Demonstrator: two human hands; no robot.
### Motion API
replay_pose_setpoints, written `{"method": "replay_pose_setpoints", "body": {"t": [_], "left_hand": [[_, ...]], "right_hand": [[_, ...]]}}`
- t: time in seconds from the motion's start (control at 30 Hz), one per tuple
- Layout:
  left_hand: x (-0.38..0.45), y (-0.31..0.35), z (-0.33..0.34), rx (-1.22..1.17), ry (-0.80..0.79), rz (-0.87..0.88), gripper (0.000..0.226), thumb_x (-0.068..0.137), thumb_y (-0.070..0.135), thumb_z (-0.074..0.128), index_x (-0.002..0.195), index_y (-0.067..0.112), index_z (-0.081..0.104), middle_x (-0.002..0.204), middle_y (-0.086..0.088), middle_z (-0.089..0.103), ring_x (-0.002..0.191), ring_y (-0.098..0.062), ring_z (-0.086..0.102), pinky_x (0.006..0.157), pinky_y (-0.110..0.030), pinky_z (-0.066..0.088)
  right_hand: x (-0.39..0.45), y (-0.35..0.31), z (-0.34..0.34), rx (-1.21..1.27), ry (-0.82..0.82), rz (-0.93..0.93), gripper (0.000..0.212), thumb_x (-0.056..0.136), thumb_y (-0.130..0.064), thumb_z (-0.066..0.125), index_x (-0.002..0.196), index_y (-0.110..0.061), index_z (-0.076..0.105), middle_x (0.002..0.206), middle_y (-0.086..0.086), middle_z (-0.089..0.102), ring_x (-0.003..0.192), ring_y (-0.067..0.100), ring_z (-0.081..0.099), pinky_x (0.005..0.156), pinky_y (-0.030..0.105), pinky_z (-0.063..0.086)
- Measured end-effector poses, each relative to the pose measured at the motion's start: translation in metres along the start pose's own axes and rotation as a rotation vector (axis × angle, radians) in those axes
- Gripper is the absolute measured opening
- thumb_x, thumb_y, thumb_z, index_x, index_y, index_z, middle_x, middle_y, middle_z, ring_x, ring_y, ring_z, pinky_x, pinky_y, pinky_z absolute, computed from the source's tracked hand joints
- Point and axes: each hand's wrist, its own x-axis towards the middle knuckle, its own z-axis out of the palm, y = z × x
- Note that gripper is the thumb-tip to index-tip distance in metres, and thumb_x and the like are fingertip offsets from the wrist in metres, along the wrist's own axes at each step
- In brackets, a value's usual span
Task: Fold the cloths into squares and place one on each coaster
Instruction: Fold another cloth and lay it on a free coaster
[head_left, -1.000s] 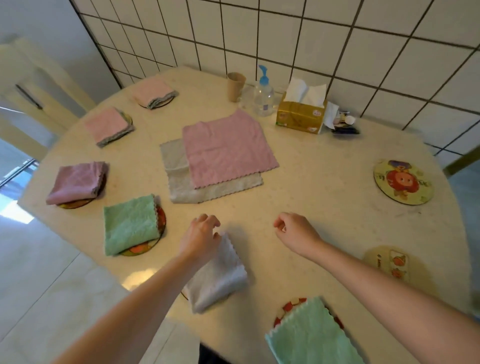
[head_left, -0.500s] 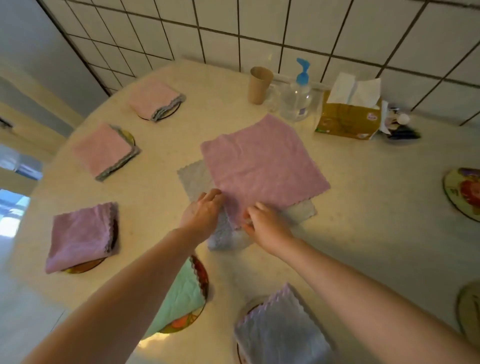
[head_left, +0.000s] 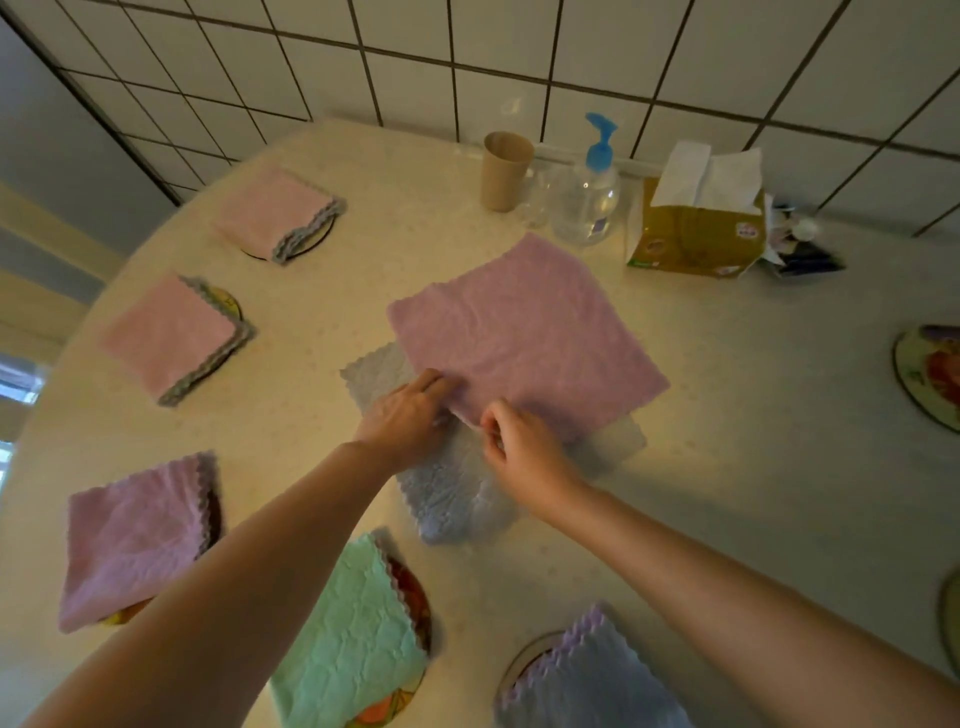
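- Pink unfolded cloth (head_left: 524, 332) lies flat mid-surface, on top of a grey cloth (head_left: 457, 483).
- Left hand (head_left: 408, 415) and right hand (head_left: 524, 452) both at the pink cloth's near corner; each grip looks pinched on its edge, though fingertips are partly hidden.
- Folded cloths sit on coasters along the left and near edges: two pink, one mauve, one green (head_left: 348, 639), one lilac-grey.
- Bare coaster (head_left: 930, 374) at the right edge.

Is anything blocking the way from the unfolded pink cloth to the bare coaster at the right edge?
Nothing visible: bare table lies between the pink cloth and the bare coaster. Both hands, left hand and right hand, are already at its near corner.
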Motion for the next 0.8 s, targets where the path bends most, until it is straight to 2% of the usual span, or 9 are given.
{"method": "replay_pose_setpoints", "body": {"t": [0.07, 0.13, 0.2, 0.23, 0.33, 0.47, 0.53, 0.63, 0.8], "left_hand": [[0.007, 0.002, -0.007, -0.089, 0.074, 0.016, 0.048, 0.087, 0.036, 0.06, 0.131, 0.02, 0.05, 0.132, -0.005, 0.048, 0.105, -0.035, 0.06, 0.085, -0.046, 0.051], [0.023, 0.0, -0.01, -0.16, 0.153, 0.024, 0.048, 0.08, 0.036, 0.065, 0.12, 0.01, 0.059, 0.123, -0.013, 0.056, 0.098, -0.039, 0.062, 0.081, -0.05, 0.052], [0.037, 0.006, -0.019, -0.218, 0.21, -0.012, 0.041, 0.08, 0.019, 0.068, 0.118, 0.007, 0.061, 0.122, -0.016, 0.058, 0.102, -0.039, 0.06, 0.086, -0.049, 0.051], [0.042, 0.009, -0.025, -0.228, 0.241, -0.031, 0.039, 0.081, 0.011, 0.067, 0.119, 0.007, 0.062, 0.123, -0.016, 0.058, 0.105, -0.038, 0.059, 0.09, -0.046, 0.049], [0.051, 0.019, -0.041, -0.229, 0.348, -0.07, 0.034, 0.083, 0.003, 0.061, 0.117, 0.008, 0.064, 0.12, -0.014, 0.061, 0.109, -0.034, 0.056, 0.093, -0.039, 0.044], [0.046, 0.048, -0.062, -0.208, 0.438, -0.03, 0.024, 0.082, 0.002, 0.064, 0.104, 0.007, 0.07, 0.106, -0.012, 0.067, 0.1, -0.032, 0.06, 0.089, -0.039, 0.046], [0.043, 0.076, -0.07, -0.191, 0.455, -0.007, 0.021, 0.084, 0.006, 0.063, 0.103, 0.008, 0.07, 0.105, -0.011, 0.068, 0.098, -0.029, 0.061, 0.089, -0.036, 0.046], [0.042, 0.128, -0.08, -0.188, 0.509, 0.027, 0.024, 0.086, 0.005, 0.058, 0.108, 0.007, 0.069, 0.109, -0.013, 0.068, 0.102, -0.031, 0.061, 0.089, -0.034, 0.044], [0.036, 0.241, -0.09, -0.259, 0.593, -0.045, 0.03, 0.095, 0.014, 0.051, 0.123, 0.012, 0.062, 0.131, -0.008, 0.059, 0.12, -0.026, 0.053, 0.104, -0.034, 0.038]], "right_hand": [[0.001, -0.007, -0.025, 0.093, 0.047, -0.039, 0.007, 0.086, -0.009, 0.058, 0.087, -0.006, 0.052, 0.078, 0.007, 0.059, 0.069, 0.02, 0.056, 0.061, 0.033, 0.042], [0.001, -0.011, -0.051, 0.166, 0.071, -0.073, 0.008, 0.086, -0.009, 0.059, 0.088, -0.006, 0.053, 0.079, 0.005, 0.059, 0.071, 0.013, 0.055, 0.063, 0.022, 0.043], [-0.002, -0.011, -0.077, 0.23, 0.113, -0.106, 0.007, 0.086, -0.008, 0.059, 0.087, -0.006, 0.052, 0.078, 0.006, 0.058, 0.072, 0.013, 0.054, 0.064, 0.016, 0.042], [-0.004, -0.011, -0.089, 0.242, 0.141, -0.124, 0.007, 0.087, -0.01, 0.058, 0.086, -0.007, 0.052, 0.078, 0.006, 0.058, 0.071, 0.014, 0.054, 0.063, 0.018, 0.043], [-0.019, -0.001, -0.128, 0.219, 0.246, -0.169, 0.008, 0.087, -0.011, 0.058, 0.084, -0.009, 0.05, 0.073, 0.005, 0.057, 0.067, 0.014, 0.055, 0.059, 0.021, 0.043], [-0.037, 0.035, -0.171, 0.096, 0.293, -0.149, 0.011, 0.085, -0.008, 0.06, 0.092, -0.012, 0.052, 0.08, -0.009, 0.055, 0.073, -0.006, 0.056, 0.063, 0.004, 0.037], [-0.044, 0.06, -0.194, -0.008, 0.283, -0.132, 0.022, 0.081, -0.008, 0.061, 0.099, -0.015, 0.052, 0.091, -0.006, 0.057, 0.08, -0.002, 0.055, 0.069, 0.002, 0.038], [-0.054, 0.097, -0.234, -0.214, 0.29, -0.18, 0.023, 0.081, -0.007, 0.061, 0.103, -0.01, 0.057, 0.102, 0.003, 0.054, 0.091, 0.01, 0.053, 0.079, 0.015, 0.043], [-0.1, 0.136, -0.309, -0.347, 0.449, -0.188, 0.014, 0.086, -0.004, 0.058, 0.099, -0.004, 0.06, 0.107, 0.011, 0.053, 0.104, 0.019, 0.051, 0.084, 0.013, 0.032]]}}
